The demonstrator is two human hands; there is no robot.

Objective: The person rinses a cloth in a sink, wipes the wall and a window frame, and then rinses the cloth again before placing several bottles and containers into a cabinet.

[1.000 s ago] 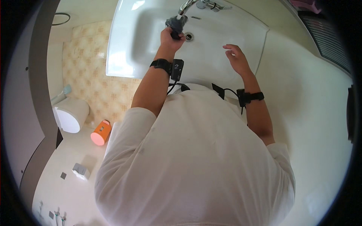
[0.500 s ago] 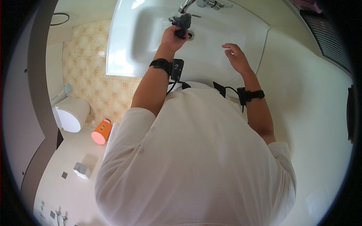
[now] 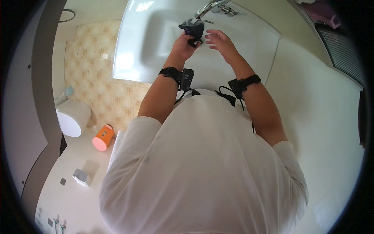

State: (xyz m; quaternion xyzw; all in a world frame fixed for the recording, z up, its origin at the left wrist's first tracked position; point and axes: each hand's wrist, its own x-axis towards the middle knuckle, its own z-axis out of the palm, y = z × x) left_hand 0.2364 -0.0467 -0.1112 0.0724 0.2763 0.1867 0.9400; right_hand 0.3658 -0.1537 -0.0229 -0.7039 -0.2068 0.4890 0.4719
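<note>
A bunched dark grey and black cloth (image 3: pixel 193 29) with a bit of purple is gripped in my left hand (image 3: pixel 183 47). It sits over the white washbasin (image 3: pixel 249 46), right under the spout of the chrome faucet (image 3: pixel 208 8). Its exact kind cannot be made out. To the right of the cloth, my right hand (image 3: pixel 221 42) reaches in with its fingers apart and nothing in them. Its fingertips are close to the cloth, with a small gap visible. Part of the left fingers is hidden by the cloth.
A toilet (image 3: pixel 74 117) and an orange bin (image 3: pixel 103 137) stand to the left on the tiled floor (image 3: pixel 105 74). A ribbed dark panel (image 3: pixel 341 50) and a purple item (image 3: pixel 321 13) are at the upper right. Black straps with small boxes circle both my wrists.
My right hand has moved left and forward, from over the basin's right side to beside the cloth. The cloth now appears closer under the spout, still in my left hand.
</note>
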